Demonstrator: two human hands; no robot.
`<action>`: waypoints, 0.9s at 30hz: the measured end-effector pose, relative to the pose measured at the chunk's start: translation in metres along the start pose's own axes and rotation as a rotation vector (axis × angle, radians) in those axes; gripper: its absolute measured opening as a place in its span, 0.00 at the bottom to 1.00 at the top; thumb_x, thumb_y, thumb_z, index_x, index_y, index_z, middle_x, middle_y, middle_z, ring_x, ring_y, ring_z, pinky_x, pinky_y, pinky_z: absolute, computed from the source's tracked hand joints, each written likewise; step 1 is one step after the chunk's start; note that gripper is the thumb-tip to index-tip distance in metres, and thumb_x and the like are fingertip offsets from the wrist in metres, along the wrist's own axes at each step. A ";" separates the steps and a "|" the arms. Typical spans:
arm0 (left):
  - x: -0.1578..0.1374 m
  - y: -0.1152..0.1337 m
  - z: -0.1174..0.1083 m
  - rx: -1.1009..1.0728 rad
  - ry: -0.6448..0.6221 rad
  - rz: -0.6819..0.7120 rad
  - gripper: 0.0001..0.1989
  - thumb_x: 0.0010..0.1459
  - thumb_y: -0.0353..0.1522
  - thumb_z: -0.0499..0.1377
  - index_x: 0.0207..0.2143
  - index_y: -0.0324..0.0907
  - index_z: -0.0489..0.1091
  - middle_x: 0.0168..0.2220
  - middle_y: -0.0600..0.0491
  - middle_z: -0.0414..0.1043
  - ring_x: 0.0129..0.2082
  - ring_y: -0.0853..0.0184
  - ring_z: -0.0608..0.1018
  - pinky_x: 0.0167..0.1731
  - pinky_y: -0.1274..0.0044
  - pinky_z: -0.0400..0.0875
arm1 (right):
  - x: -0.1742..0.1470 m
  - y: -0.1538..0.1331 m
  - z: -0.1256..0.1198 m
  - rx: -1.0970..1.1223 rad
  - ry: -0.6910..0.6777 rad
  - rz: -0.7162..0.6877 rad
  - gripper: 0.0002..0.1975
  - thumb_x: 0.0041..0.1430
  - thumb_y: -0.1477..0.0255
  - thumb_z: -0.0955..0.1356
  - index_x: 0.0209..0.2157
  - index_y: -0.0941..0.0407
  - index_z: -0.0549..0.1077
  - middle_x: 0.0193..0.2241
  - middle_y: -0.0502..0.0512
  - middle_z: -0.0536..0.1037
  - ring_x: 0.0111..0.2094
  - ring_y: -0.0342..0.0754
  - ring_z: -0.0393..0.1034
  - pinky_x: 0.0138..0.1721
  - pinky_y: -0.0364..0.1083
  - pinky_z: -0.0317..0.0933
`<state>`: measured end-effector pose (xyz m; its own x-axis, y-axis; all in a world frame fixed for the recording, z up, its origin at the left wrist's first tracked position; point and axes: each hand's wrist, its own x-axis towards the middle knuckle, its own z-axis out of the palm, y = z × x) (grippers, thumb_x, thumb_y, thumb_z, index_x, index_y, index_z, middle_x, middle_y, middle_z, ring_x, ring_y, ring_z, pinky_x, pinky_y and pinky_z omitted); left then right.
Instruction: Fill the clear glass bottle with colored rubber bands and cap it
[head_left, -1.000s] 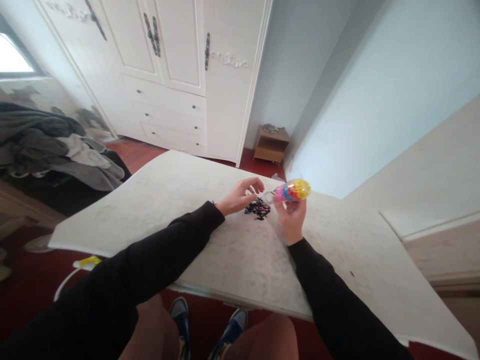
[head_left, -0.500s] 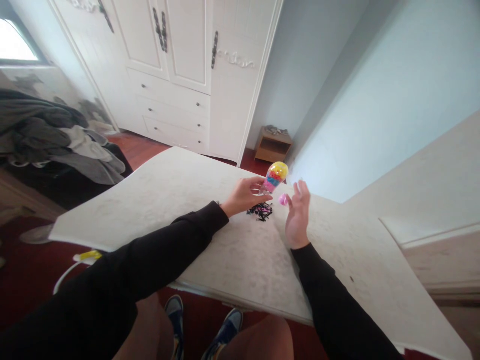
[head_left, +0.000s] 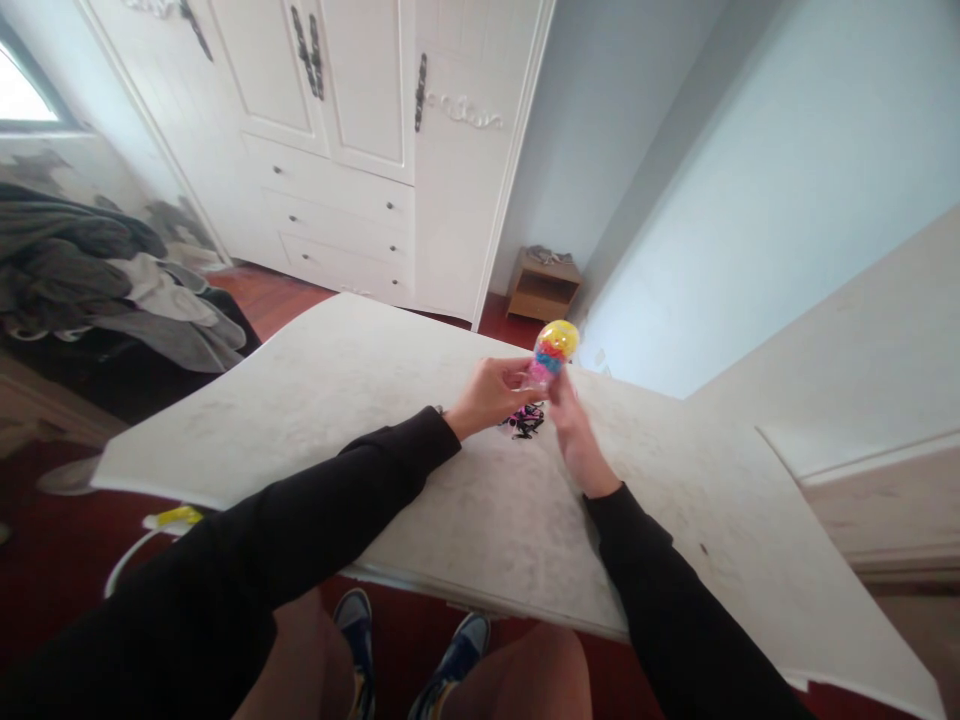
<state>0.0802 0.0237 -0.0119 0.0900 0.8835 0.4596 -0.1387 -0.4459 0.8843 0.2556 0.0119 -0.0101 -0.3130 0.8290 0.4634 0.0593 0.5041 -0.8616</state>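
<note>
My left hand (head_left: pixel 491 392) is closed around the lower part of a clear bulb-shaped jar (head_left: pixel 556 345). Small bits fill the jar in layers of yellow, red, blue and pink, and its rounded end tilts up and away to the right. Against the jar's narrow end is my right hand (head_left: pixel 577 430), smeared a little by motion, its fingers drawn in. The pink cap that it held a moment ago is hidden by the fingers. Under the hands, on the white table (head_left: pixel 450 520), lies a small pile of black and pink bits (head_left: pixel 525 422).
A white wardrobe (head_left: pixel 352 170) with drawers stands beyond the table. Behind the table's far edge is a small wooden nightstand (head_left: pixel 544 285) with cloth on it. Heaped clothes (head_left: pixel 97 260) lie at the left. A yellow-and-white object (head_left: pixel 176 518) with a cable shows by the table's left edge.
My right hand has moved left, bringing the pink cap from beside the jar to its narrow end. My left hand still holds the jar in nearly the same place.
</note>
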 end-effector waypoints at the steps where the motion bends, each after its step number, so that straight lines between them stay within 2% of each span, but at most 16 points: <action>1: 0.000 0.000 0.000 0.003 -0.008 0.000 0.19 0.50 0.33 0.72 0.45 0.35 0.81 0.42 0.46 0.84 0.41 0.58 0.85 0.47 0.68 0.81 | 0.000 0.000 0.001 -0.027 -0.127 0.054 0.49 0.59 0.57 0.72 0.75 0.46 0.47 0.76 0.55 0.51 0.76 0.58 0.41 0.75 0.66 0.32; 2: 0.000 0.000 0.000 0.007 -0.004 0.001 0.19 0.50 0.33 0.72 0.44 0.35 0.81 0.42 0.45 0.84 0.41 0.59 0.85 0.46 0.68 0.81 | 0.001 0.001 0.001 -0.056 -0.121 0.065 0.49 0.59 0.58 0.73 0.75 0.46 0.47 0.76 0.55 0.49 0.77 0.57 0.40 0.75 0.65 0.28; 4: 0.000 0.002 0.000 0.022 0.015 0.006 0.19 0.50 0.33 0.72 0.45 0.35 0.81 0.42 0.46 0.84 0.41 0.59 0.85 0.47 0.68 0.81 | 0.001 0.001 0.000 -0.039 0.209 -0.065 0.45 0.62 0.60 0.70 0.75 0.44 0.47 0.78 0.50 0.39 0.77 0.53 0.31 0.75 0.63 0.26; 5: 0.000 0.003 0.000 0.031 0.016 0.009 0.19 0.50 0.33 0.72 0.45 0.36 0.81 0.43 0.46 0.84 0.42 0.59 0.85 0.48 0.67 0.81 | 0.002 0.001 0.000 -0.013 0.281 -0.118 0.41 0.64 0.61 0.67 0.74 0.44 0.47 0.78 0.47 0.38 0.77 0.52 0.30 0.75 0.62 0.29; 8: -0.001 0.006 0.000 0.054 -0.008 0.014 0.18 0.51 0.33 0.71 0.45 0.36 0.81 0.42 0.46 0.84 0.42 0.59 0.85 0.48 0.68 0.81 | 0.002 0.001 -0.002 -0.047 -0.113 0.009 0.44 0.59 0.61 0.73 0.73 0.47 0.54 0.76 0.54 0.50 0.76 0.57 0.43 0.75 0.62 0.42; 9: -0.001 0.007 0.000 0.059 -0.004 0.017 0.18 0.51 0.33 0.71 0.45 0.35 0.81 0.42 0.46 0.84 0.41 0.59 0.85 0.47 0.68 0.81 | 0.002 0.000 -0.003 -0.059 -0.102 0.012 0.44 0.59 0.62 0.73 0.73 0.47 0.54 0.76 0.54 0.49 0.76 0.56 0.43 0.75 0.62 0.40; 11: -0.001 0.007 0.001 0.077 0.006 0.033 0.18 0.50 0.33 0.72 0.45 0.35 0.81 0.42 0.46 0.84 0.42 0.59 0.85 0.48 0.69 0.81 | 0.002 -0.001 -0.003 -0.062 0.227 -0.104 0.42 0.63 0.61 0.69 0.74 0.43 0.49 0.77 0.48 0.41 0.77 0.54 0.34 0.75 0.63 0.33; 12: -0.001 0.007 0.001 0.093 -0.001 0.041 0.18 0.51 0.33 0.72 0.44 0.35 0.81 0.41 0.47 0.84 0.42 0.59 0.85 0.48 0.69 0.81 | 0.002 -0.001 -0.003 -0.058 0.267 -0.124 0.41 0.64 0.61 0.67 0.74 0.42 0.48 0.77 0.46 0.40 0.77 0.53 0.33 0.75 0.63 0.33; 15: -0.002 0.007 0.001 0.130 -0.034 0.049 0.17 0.52 0.32 0.71 0.45 0.36 0.81 0.41 0.47 0.84 0.42 0.59 0.85 0.48 0.69 0.81 | 0.002 -0.003 -0.002 -0.079 -0.120 -0.025 0.44 0.60 0.62 0.72 0.73 0.47 0.53 0.74 0.55 0.56 0.76 0.56 0.45 0.74 0.63 0.43; 16: -0.002 0.007 0.001 0.129 -0.028 0.051 0.17 0.52 0.32 0.71 0.45 0.36 0.81 0.42 0.47 0.84 0.43 0.59 0.85 0.49 0.69 0.80 | 0.002 -0.003 -0.002 -0.078 -0.077 -0.047 0.43 0.61 0.64 0.71 0.73 0.47 0.53 0.74 0.54 0.55 0.76 0.54 0.44 0.75 0.63 0.40; 18: -0.002 0.007 0.001 0.126 -0.017 0.056 0.18 0.52 0.32 0.71 0.46 0.36 0.81 0.44 0.46 0.84 0.44 0.59 0.85 0.51 0.68 0.80 | 0.002 -0.004 -0.002 -0.045 0.253 -0.200 0.41 0.63 0.65 0.68 0.73 0.43 0.50 0.77 0.49 0.44 0.77 0.52 0.32 0.75 0.62 0.30; 19: -0.003 0.007 0.001 0.134 -0.018 0.056 0.18 0.53 0.32 0.71 0.46 0.36 0.81 0.44 0.46 0.84 0.44 0.59 0.85 0.50 0.68 0.80 | 0.002 -0.005 -0.002 -0.024 0.288 -0.219 0.39 0.64 0.66 0.67 0.73 0.43 0.50 0.77 0.48 0.42 0.77 0.52 0.31 0.75 0.62 0.29; 22: -0.003 0.007 0.001 0.156 -0.041 0.039 0.17 0.53 0.33 0.70 0.45 0.36 0.81 0.41 0.47 0.84 0.42 0.59 0.85 0.48 0.68 0.81 | 0.001 -0.007 -0.002 -0.098 -0.060 -0.052 0.41 0.58 0.65 0.73 0.71 0.48 0.57 0.74 0.56 0.56 0.76 0.59 0.42 0.74 0.65 0.39; 25: -0.003 0.008 0.000 0.123 -0.026 0.047 0.17 0.52 0.33 0.71 0.44 0.37 0.82 0.42 0.47 0.84 0.43 0.59 0.85 0.50 0.68 0.80 | 0.001 -0.008 -0.001 -0.077 0.237 -0.149 0.40 0.63 0.64 0.68 0.73 0.45 0.52 0.76 0.53 0.50 0.77 0.54 0.35 0.75 0.63 0.33; 26: -0.003 0.008 0.000 0.121 -0.027 0.049 0.16 0.52 0.33 0.71 0.44 0.37 0.82 0.42 0.47 0.84 0.43 0.59 0.85 0.50 0.68 0.80 | 0.002 -0.007 -0.001 -0.063 0.221 -0.163 0.39 0.63 0.64 0.67 0.73 0.45 0.52 0.76 0.53 0.50 0.77 0.54 0.35 0.75 0.63 0.33; 27: -0.003 0.009 0.000 0.122 -0.035 0.047 0.16 0.52 0.33 0.71 0.43 0.37 0.82 0.41 0.47 0.84 0.43 0.59 0.85 0.49 0.68 0.80 | 0.002 -0.007 -0.001 -0.077 0.081 -0.122 0.40 0.61 0.63 0.70 0.72 0.46 0.54 0.75 0.54 0.53 0.77 0.56 0.38 0.75 0.64 0.36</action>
<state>0.0791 0.0170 -0.0057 0.1208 0.8565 0.5018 -0.0227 -0.5030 0.8640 0.2553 0.0107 -0.0032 -0.2451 0.7760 0.5812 0.0987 0.6163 -0.7813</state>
